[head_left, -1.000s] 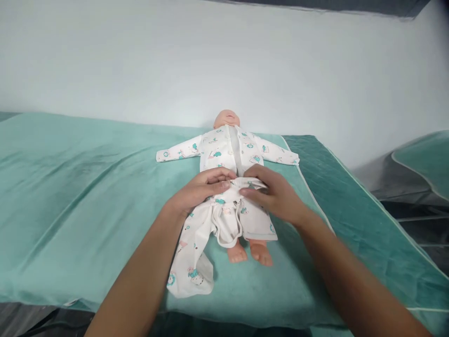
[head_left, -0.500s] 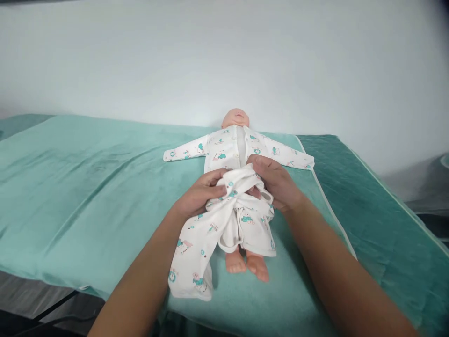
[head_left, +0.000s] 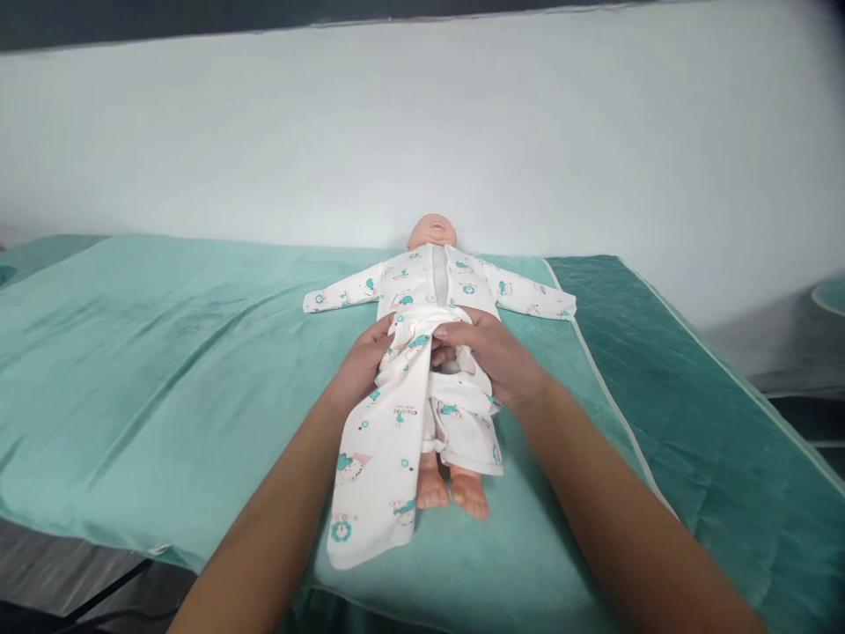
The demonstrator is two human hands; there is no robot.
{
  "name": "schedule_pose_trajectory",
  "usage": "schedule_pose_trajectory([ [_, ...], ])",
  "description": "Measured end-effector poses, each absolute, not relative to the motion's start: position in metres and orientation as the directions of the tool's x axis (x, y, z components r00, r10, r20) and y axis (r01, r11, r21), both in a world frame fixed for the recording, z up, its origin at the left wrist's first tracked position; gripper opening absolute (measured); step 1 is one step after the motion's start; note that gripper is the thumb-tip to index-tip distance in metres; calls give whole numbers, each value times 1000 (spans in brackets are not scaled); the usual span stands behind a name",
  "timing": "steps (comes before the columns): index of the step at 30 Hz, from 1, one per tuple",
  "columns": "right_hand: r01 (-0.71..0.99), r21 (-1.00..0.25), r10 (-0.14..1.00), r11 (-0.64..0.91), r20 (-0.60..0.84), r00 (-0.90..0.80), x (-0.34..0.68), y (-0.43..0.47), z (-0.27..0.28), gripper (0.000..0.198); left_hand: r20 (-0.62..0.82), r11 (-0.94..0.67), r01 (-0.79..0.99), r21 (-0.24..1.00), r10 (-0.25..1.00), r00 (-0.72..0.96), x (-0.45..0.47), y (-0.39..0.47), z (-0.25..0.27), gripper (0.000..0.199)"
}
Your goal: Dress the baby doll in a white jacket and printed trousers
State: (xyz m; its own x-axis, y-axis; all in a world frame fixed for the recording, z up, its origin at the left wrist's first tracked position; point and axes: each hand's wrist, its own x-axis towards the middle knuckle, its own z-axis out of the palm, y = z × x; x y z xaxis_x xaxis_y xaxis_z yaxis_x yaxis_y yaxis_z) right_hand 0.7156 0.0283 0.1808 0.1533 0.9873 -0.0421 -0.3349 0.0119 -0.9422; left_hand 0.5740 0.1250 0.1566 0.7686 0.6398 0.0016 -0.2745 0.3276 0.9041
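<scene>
A baby doll (head_left: 432, 231) lies on its back, head away from me, in a white printed jacket (head_left: 404, 286) that gapes down the chest. Bunched white printed pants (head_left: 383, 440) are over its lower body. One pant leg hangs flat toward me on the left; the other is around the doll's leg, with both feet (head_left: 452, 493) showing below. My left hand (head_left: 363, 361) is closed on the left edge of the pants, its fingertips partly hidden by cloth. My right hand (head_left: 492, 352) pinches the pants near the waist, some fingers inside the fabric opening.
A light green sheet (head_left: 198, 370) with creases covers the table, and a darker green cover (head_left: 687, 396) lies along the right side. Behind stands a white wall (head_left: 422, 123). A dark metal bar (head_left: 109, 592) shows below the table's front left edge.
The bunched pants have been spread, and the loose leg now hangs straighter toward me. My right hand has shifted left and slightly down over the waist. The camera view has tilted slightly upward.
</scene>
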Motion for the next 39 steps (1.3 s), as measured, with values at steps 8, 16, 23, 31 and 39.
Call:
schedule_pose_trajectory([
  [8, -440, -897, 985, 52, -25, 168, 713, 27, 183, 25, 22, 244, -179, 953, 534, 845, 564, 124, 155, 58],
  [16, -290, -956, 989, 42, -2, 150, 713, 27, 180, 30, -7, 334, -310, 890, 690, 724, 573, 118, 157, 54],
  [23, 93, -996, 987, 2, -14, -163, 718, 21, 189, 35, -51, 225, -201, 953, 778, 627, 572, 126, 156, 55],
  [31, -251, -968, 985, 23, -21, 172, 711, 23, 180, 22, -48, 137, -40, 990, 582, 811, 562, 120, 164, 59],
  [39, -67, -998, 996, 20, 14, 86, 710, 24, 183, 26, -143, 359, -136, 923, 650, 746, 562, 114, 162, 52],
])
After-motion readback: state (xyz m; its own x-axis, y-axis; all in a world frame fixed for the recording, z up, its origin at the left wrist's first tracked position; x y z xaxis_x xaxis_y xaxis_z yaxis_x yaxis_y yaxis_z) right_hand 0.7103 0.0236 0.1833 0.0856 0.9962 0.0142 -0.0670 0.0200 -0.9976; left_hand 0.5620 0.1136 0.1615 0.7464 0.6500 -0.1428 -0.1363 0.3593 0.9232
